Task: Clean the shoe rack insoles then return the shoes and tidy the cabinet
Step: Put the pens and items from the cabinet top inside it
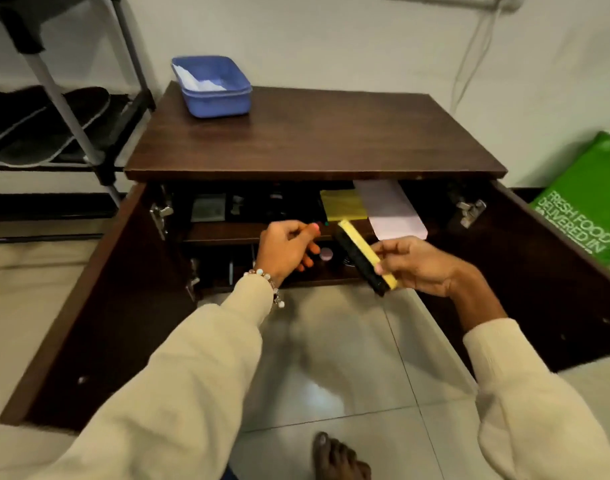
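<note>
At centre frame a brush [364, 256] is held in the right hand [416, 266], pinched near its lower end; the left hand [286, 249] is loosely curled beside it, holding nothing visible. The cabinet [314, 140] stands open, its shelves cluttered. The rack [71, 109] lies at upper left. Probably the brush is best laid flat on a shelf, bristles kept off the papers [390, 209].

Items counted:
- Cabinet [314, 140]: one, with two open doors.
- Hinges seen: three.
- Blue tub [212, 86]: one.
- Brush [364, 256]: one.
- Yellow sheet [343, 204]: one.
- Pale sheet [390, 209]: one.
- Hands: two, left [286, 249] and right [418, 266].
- Bracelet [267, 282]: one.
- Bare foot [338, 457]: one.
- Green bag [587, 206]: one.
- Shoe rack [82, 98]: one.
</note>
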`<state>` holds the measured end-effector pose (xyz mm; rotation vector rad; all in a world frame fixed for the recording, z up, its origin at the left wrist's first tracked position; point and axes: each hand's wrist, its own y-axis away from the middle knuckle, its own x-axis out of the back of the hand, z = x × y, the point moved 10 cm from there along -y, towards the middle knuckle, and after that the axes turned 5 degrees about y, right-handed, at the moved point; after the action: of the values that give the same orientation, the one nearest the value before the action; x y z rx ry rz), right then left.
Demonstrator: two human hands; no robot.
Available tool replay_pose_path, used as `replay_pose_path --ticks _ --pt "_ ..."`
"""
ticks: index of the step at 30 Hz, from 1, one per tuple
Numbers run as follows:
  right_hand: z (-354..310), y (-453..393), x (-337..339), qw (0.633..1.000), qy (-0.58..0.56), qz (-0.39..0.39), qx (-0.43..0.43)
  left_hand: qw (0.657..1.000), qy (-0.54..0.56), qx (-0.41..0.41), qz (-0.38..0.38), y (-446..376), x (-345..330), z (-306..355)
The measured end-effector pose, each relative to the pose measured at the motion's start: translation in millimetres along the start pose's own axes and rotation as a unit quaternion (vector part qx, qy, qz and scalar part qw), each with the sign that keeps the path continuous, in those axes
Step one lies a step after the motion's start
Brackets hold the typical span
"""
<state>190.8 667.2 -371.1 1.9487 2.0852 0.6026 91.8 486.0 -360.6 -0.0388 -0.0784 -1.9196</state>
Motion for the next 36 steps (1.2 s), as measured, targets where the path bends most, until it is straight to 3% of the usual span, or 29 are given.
replay_pose_path --ticks 3,6,9,12,16,20,24,36 --pt "74.0 -1.8 5.9 0.992 0.03 0.049 -0.111 0.986 0.026 0.159 -0.037 8.7 -40.8 -70.8" --pt "120.2 -10.1 19.3 0.98 0.033 0.12 -0.158 0.958 0.047 0.271 -0.075 24.7 -86.5 -127.3" --pt "145.6 -24.5 45.2 0.96 0.046 0.215 -0.173 0.946 0.037 0.306 -0.099 26.3 -124.7 -161.3" --pt "163.1 -36.5 91.2 0.919 0.065 0.345 -0.181 0.943 0.016 0.308 -0.127 14.3 -158.9 -183.2" --pt "156.6 -52.5 145.5 0.829 0.264 0.453 -0.195 0.952 -0.007 0.283 -0.115 -20.4 -180.4 -200.1" --pt "146.7 -79.1 167.2 0.783 0.35 0.482 -0.178 0.968 -0.031 0.237 -0.074 -60.7 -182.1 -202.0" --pt "134.9 -117.6 159.2 0.752 0.473 0.439 -0.133 0.974 -0.038 0.219 -0.045 -84.1 -179.6 -215.5" --pt "128.1 -155.5 156.6 0.722 0.552 0.412 -0.068 0.977 -0.01 0.211 -0.025 -98.4 -173.2 -229.8"
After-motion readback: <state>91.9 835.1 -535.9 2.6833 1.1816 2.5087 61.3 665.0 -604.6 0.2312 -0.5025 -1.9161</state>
